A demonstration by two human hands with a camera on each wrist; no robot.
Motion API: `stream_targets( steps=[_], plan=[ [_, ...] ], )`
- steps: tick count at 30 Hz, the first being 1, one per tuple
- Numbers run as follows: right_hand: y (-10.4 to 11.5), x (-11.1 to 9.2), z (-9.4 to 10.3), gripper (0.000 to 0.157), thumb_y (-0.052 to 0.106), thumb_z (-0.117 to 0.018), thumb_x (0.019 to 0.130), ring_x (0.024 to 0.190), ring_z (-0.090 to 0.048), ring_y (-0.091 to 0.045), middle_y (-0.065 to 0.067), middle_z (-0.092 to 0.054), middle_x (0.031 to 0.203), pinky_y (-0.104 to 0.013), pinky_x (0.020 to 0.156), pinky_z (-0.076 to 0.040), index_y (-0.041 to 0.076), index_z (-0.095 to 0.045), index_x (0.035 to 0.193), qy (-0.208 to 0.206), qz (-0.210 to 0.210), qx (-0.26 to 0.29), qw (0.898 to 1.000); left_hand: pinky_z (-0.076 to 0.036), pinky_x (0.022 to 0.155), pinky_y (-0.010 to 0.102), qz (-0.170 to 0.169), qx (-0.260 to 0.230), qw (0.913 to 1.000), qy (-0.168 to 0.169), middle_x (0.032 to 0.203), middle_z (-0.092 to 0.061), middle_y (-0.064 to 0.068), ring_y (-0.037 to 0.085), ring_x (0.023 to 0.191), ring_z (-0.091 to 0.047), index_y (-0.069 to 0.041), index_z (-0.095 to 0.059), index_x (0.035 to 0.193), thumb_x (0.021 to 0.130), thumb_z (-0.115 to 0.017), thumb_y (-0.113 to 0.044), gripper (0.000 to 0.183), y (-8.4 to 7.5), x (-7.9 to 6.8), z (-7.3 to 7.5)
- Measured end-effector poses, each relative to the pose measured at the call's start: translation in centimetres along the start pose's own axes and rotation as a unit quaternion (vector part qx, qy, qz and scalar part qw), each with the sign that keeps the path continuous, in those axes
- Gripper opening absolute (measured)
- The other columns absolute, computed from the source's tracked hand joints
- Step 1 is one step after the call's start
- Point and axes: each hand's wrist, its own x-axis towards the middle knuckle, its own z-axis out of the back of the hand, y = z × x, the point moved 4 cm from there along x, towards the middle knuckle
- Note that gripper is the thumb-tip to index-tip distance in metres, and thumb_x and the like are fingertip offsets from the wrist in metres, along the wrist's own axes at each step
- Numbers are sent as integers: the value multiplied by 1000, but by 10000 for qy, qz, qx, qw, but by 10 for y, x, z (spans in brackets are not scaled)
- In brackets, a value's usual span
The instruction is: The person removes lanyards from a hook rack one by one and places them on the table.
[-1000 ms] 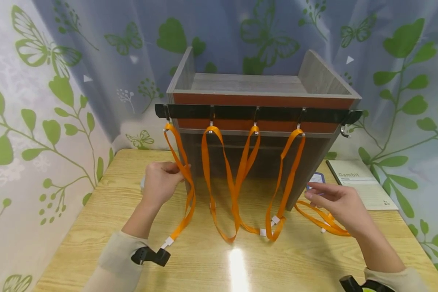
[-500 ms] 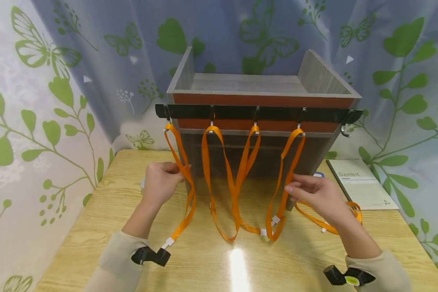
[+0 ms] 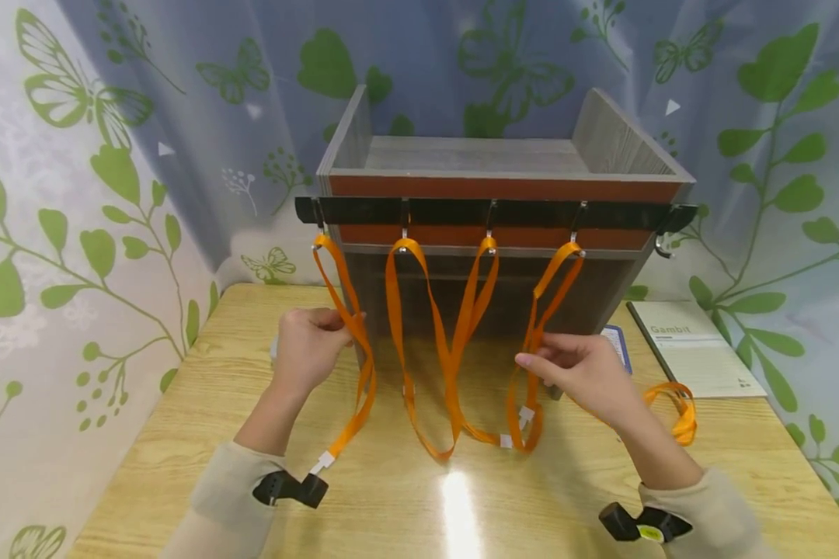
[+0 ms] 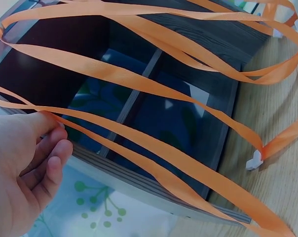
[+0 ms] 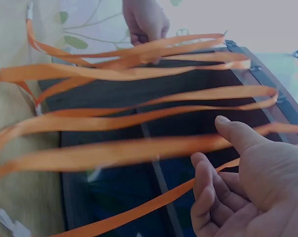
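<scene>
Four-hook height orange lanyards hang in a row from a black rail (image 3: 447,211). My left hand (image 3: 311,345) pinches one strand of the leftmost lanyard (image 3: 350,432) at mid-length; its white clip hangs lower. Two middle lanyards (image 3: 395,303) cross each other below their hooks. My right hand (image 3: 594,373) touches the rightmost hanging lanyard (image 3: 555,268). In the right wrist view, its thumb and fingers (image 5: 233,131) stand apart, with strands passing between them. This lanyard is pushed leftward, its strands close together.
The rail runs across the front of a grey wooden shelf (image 3: 461,155). A bare hook (image 3: 663,247) sits at the rail's right end. Behind my right hand lie another orange lanyard (image 3: 685,427), a blue-edged card (image 3: 618,349) and a notebook (image 3: 699,349).
My right hand has moved left from beside the shelf to the rightmost hanging lanyard, pushing its strands left and together. The loose lanyard on the table has shifted rightward. The left hand stays put.
</scene>
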Motion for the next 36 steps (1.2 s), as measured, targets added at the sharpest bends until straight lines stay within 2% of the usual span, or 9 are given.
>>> stream_targets(
  steps=[3, 7, 11, 13, 18, 23, 29, 32, 36],
  plan=[
    [0, 0, -8, 27, 33, -78, 88, 54, -57, -13, -5, -68, 68, -27, 46, -45, 8, -77, 98, -56, 101, -92, 9999, -50, 45, 23, 42, -14, 10000, -8, 66, -74, 13, 25, 55, -70, -1, -81, 80, 85, -80, -17, 16, 0, 0, 0],
    [-1, -1, -13, 26, 35, -77, 88, 56, -59, -12, -4, -70, 70, -26, 47, -46, 10, -78, 92, -158, 62, -445, 9989, -50, 46, 23, 96, -39, 9999, 6, 67, -74, 13, 24, 55, -70, -1, -81, 81, 86, -80, -17, 17, 1, -1, 0],
    [-3, -2, -12, 23, 31, -75, 91, 61, -65, -11, -7, -77, 82, -26, 52, -52, 10, -80, 95, -271, -7, -568, 9980, -51, 47, 25, 126, -49, 9999, 0, 66, -74, 11, 19, 55, -69, -2, -81, 81, 86, -80, -18, 17, 2, -1, 0],
    [-7, -1, -10, 22, 30, -74, 91, 64, -66, -9, -8, -78, 88, -26, 53, -53, 10, -80, 98, -338, -76, -567, 9978, -52, 47, 25, 131, -90, 9999, 4, 67, -74, 12, 22, 55, -70, -2, -81, 81, 86, -80, -19, 17, 2, -1, 0],
    [-19, -2, -7, 22, 32, -73, 92, 65, -64, -6, -8, -78, 90, -25, 52, -49, 13, -81, 98, -404, -164, -694, 9966, -52, 48, 23, 122, -138, 9998, 8, 67, -74, 13, 29, 58, -72, -2, -81, 81, 86, -80, -19, 18, 1, -1, 0],
    [-24, -2, -3, 20, 29, -71, 94, 60, -61, -1, -9, -79, 92, -24, 48, -46, 13, -82, 98, -459, -92, -677, 9966, -51, 47, 22, 21, -100, 9999, -41, 65, -74, 12, 27, 56, -71, -1, -81, 79, 86, -80, -17, 17, 0, -1, 0],
    [-14, 1, 7, 24, 32, -72, 93, 35, -28, 0, -11, -75, 72, -24, 35, -29, 11, -82, 85, -746, -3, -645, 9951, -51, 48, 21, -14, -131, 9999, -68, 65, -73, 12, 30, 57, -71, -2, -81, 78, 85, -80, -15, 15, 2, -1, 0],
    [-5, 2, 13, 25, 31, -73, 92, 35, -28, -1, -9, -74, 70, -24, 35, -28, 9, -82, 84, -894, -36, -702, 9935, -52, 48, 21, 21, -145, 9999, -56, 66, -74, 12, 29, 57, -71, -2, -81, 79, 85, -80, -15, 14, 2, -1, -1],
    [7, 4, 23, 21, 24, -71, 93, 41, -41, -5, -3, -73, 68, -25, 39, -34, 5, -81, 90, -960, -156, -612, 9934, -52, 49, 20, 7, -106, 9999, -34, 66, -74, 12, 25, 56, -71, -2, -81, 80, 85, -80, -14, 13, 2, 0, 0]
  ],
)
